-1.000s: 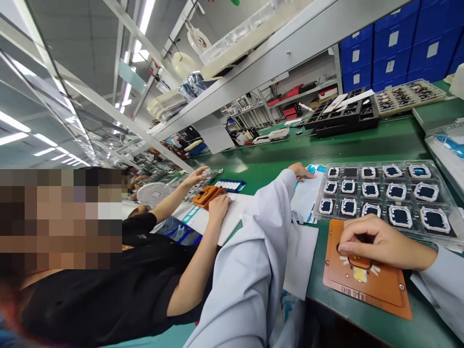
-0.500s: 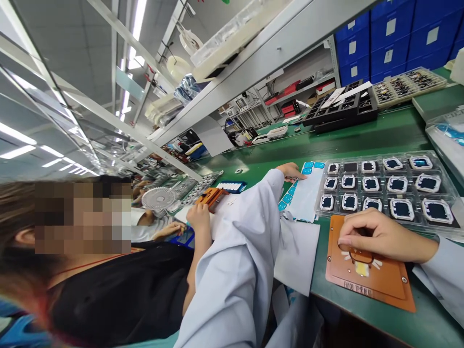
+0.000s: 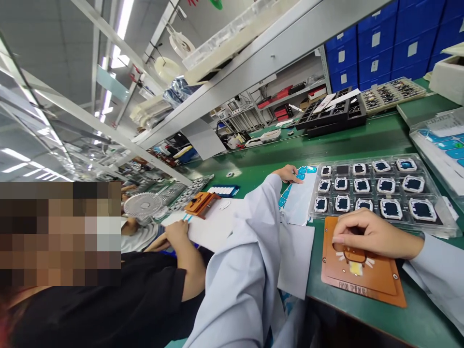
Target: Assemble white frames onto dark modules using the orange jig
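From where I'm standing: brown plate (image 3: 382, 277) flat on the green bench (image 3: 391, 137), just this side of the clear tray (image 3: 448, 225). Yellow patch (image 3: 355, 268) and white tabs mid-plate; lettering along near edge. Long axis seems to follow that edge, slanting left to right; lettering faces the wearer. Right hand (image 3: 373, 234) over it, thumb and fingertips close together; can't tell if they hold anything. Left hand (image 3: 288, 174), forefinger out, at the white sheet (image 3: 300, 199) edged with blue stickers (image 3: 285, 197); grip unclear. Sheet's long axis runs away from wearer.
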